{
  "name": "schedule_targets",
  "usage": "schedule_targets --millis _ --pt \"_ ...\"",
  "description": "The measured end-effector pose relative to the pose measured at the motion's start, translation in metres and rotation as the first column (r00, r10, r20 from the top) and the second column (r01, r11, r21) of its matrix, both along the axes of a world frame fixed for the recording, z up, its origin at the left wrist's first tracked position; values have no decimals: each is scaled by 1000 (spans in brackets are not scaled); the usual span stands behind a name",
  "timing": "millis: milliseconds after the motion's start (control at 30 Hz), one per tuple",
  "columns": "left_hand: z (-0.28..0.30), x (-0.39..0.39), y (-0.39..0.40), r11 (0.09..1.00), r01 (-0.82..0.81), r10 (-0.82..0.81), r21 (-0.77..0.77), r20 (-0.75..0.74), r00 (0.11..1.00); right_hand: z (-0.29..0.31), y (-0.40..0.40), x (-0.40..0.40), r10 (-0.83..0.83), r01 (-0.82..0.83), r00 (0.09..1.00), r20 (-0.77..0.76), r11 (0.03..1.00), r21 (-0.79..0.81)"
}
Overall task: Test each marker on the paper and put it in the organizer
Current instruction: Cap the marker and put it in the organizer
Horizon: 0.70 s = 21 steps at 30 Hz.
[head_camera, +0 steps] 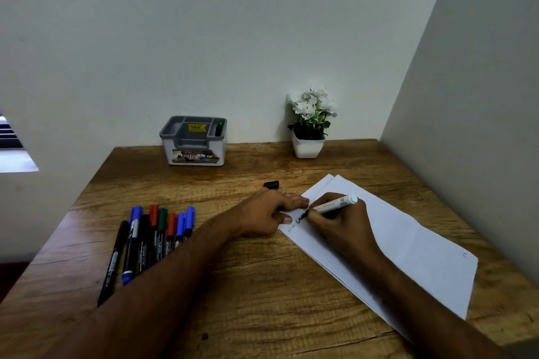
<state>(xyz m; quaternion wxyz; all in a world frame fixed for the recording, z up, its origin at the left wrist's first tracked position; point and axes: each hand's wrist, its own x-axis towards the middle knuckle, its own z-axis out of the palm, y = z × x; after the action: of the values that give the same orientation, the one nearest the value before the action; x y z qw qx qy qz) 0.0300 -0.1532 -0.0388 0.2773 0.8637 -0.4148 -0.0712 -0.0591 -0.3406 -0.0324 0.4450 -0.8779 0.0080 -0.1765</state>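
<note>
My right hand (339,223) grips an uncapped white-barrelled marker (337,203), its black tip on the left end of the white paper (414,251) beside a black scribble (302,216). My left hand (269,213) rests flat with its fingers on the paper's left edge. The marker's black cap (271,184) lies on the desk just beyond my left hand. Several capped markers (151,234) in blue, black, red and green lie in a row at the left. The grey and white organizer (194,141) stands at the back, a green marker (218,128) upright in its right slot.
A small white pot of white flowers (310,125) stands at the back against the wall. The wooden desk (248,285) sits in a corner, with a wall close along its right side. The desk's left edge drops away near the marker row.
</note>
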Motion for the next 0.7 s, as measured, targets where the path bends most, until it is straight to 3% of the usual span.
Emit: schedule_targets --millis 267,567,700 --pt "1 -2 0 1000 -19 19 -21 -13 1000 -3 -1 3 -37 37 999 -19 999 -15" --pt "11 -2 3 995 -42 37 -93 -56 998 19 -6 5 23 -35 998 56 974 223" --pt "19 -1 7 974 -145 145 -174 -13 989 28 -8 5 67 -91 994 81 935 342"
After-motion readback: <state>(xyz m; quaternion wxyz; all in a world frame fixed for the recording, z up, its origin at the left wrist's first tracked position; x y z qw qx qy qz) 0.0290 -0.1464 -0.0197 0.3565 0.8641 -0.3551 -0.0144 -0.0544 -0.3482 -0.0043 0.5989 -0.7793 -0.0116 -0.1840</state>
